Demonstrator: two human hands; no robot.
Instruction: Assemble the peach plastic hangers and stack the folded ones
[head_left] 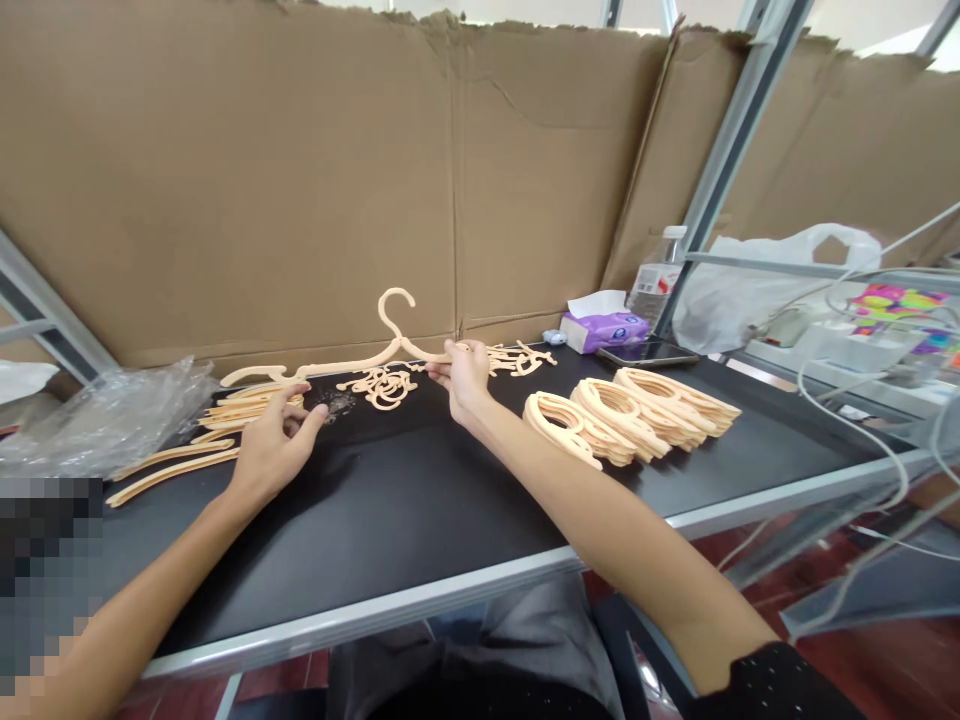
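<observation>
A cream plastic clothes hanger (pixel 367 360) is held up near the cardboard wall, its hook pointing upward. My right hand (pixel 466 378) is closed on the hanger's right arm. At the left, my left hand (pixel 274 440) is open, thumb and index finger apart, by a stack of cream hanger arm pieces (pixel 247 408). Whether its fingertips touch the stack, I cannot tell. Two longer curved pieces (pixel 176 468) lie beside that stack. Below the hanger's middle sits a small heap of cream hook-shaped pieces (pixel 386 388), and a second heap of small pieces (pixel 521 360) is partly behind my right hand.
Stacks of cream looped pieces (pixel 615 420) stand on the right of the black table (pixel 405 500). Behind them are a purple tissue pack (pixel 604 332), a phone (pixel 649 352) and a bottle (pixel 656 280). Clear plastic wrap (pixel 105 415) lies left; white cables (pixel 855 430) hang right.
</observation>
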